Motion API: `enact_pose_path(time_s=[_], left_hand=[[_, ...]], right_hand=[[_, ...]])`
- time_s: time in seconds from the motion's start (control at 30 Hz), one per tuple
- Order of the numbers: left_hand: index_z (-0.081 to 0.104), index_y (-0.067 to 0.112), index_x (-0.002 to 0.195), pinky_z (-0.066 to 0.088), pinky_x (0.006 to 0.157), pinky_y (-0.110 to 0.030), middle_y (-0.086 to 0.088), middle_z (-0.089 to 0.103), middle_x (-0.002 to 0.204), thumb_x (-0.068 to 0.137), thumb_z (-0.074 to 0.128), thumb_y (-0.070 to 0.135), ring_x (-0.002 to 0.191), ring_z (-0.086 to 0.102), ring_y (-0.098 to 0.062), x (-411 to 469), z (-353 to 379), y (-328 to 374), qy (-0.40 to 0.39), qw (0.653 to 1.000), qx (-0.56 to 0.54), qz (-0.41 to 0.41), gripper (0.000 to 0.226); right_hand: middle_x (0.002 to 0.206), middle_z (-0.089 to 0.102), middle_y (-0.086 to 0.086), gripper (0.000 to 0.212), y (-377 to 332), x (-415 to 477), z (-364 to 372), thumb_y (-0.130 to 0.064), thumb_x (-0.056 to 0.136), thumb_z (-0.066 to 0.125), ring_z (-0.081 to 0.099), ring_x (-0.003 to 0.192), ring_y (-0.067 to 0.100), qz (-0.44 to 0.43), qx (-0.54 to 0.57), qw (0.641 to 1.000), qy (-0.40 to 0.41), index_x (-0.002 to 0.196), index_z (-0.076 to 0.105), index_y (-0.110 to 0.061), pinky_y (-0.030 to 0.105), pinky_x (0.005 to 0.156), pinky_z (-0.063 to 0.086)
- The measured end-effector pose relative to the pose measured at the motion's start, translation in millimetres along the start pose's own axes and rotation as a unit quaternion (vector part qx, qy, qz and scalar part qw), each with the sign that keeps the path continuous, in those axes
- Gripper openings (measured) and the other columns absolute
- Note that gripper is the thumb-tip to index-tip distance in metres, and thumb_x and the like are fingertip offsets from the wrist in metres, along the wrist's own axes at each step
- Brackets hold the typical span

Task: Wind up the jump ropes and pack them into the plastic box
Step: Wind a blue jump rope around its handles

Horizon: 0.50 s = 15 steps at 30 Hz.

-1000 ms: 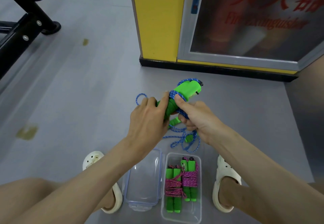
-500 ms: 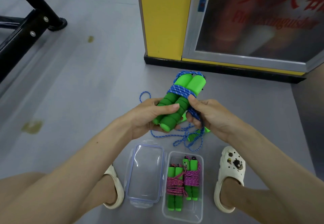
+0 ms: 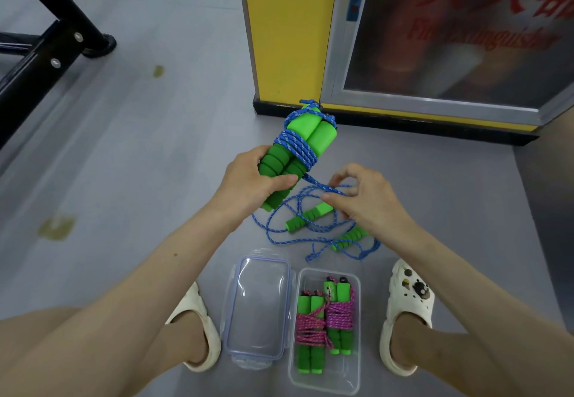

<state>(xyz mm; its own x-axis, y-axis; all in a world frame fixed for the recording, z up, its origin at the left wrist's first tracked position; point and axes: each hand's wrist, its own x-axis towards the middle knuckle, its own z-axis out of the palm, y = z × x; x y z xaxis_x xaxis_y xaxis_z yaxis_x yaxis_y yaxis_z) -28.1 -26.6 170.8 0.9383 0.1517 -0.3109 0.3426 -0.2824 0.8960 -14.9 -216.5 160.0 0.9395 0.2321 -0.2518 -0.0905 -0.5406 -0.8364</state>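
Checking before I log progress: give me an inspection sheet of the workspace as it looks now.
Surface: grey floor, two yellowish stains.
Job's things: blue-wound handle pair in hand; loose blue rope and two loose green handles on the floor; plastic box holds two pink-wound bundles; lid lies at its left.
Clutter: nothing seen.
Grips: left hand holds the blue-wound handle pair; right hand pinches the loose blue rope.
Cables: nothing seen.
Surroundings: yellow pillar, fire-extinguisher cabinet, black metal frame, pale sandals.
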Motion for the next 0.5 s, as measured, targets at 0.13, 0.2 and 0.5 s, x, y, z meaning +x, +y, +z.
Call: enact_pose_path(time_s=[0.13, 0.2, 0.5], left_hand=[[0.063, 0.025, 0.11, 0.056, 0.074, -0.03, 0.002, 0.069, 0.092, 0.075, 0.079, 0.018, 0.085, 0.067, -0.016, -1.4, 2.6, -0.6, 0.026, 0.996, 0.067, 0.046, 0.039], [0.062, 0.026, 0.115, 0.056, 0.078, -0.035, 0.004, 0.069, 0.092, 0.075, 0.079, 0.022, 0.085, 0.066, -0.017, -2.9, 3.0, -0.4, 0.039, 0.991, 0.101, 0.073, 0.043], [0.045, 0.034, 0.132, 0.04, 0.068, -0.031, 0.002, 0.068, 0.102, 0.085, 0.065, 0.04, 0.094, 0.06, -0.029, -10.7, 8.8, 2.2, 0.113, 0.921, 0.335, 0.165, 0.051]], right_hand=[[0.08, 0.064, 0.004, 0.017, 0.0, -1.8, 3.6, -0.037, 0.091, 0.058, 0.059, 0.078, 0.025, -0.041, -0.271, 0.958, 0.08, 0.091, 0.062, -0.02, 0.033, 0.064, 0.041], [0.093, 0.062, 0.002, 0.022, -2.5, -3.4, 5.5, -0.036, 0.094, 0.054, 0.055, 0.093, 0.023, -0.057, -0.353, 0.928, 0.104, 0.095, 0.065, -0.017, 0.031, 0.07, 0.035], [0.05, 0.053, 0.002, 0.025, -11.3, 3.8, 1.7, -0.019, 0.097, 0.051, 0.031, 0.035, 0.006, 0.17, 0.217, 0.955, -0.112, 0.093, 0.064, 0.002, 0.017, 0.038, 0.025]])
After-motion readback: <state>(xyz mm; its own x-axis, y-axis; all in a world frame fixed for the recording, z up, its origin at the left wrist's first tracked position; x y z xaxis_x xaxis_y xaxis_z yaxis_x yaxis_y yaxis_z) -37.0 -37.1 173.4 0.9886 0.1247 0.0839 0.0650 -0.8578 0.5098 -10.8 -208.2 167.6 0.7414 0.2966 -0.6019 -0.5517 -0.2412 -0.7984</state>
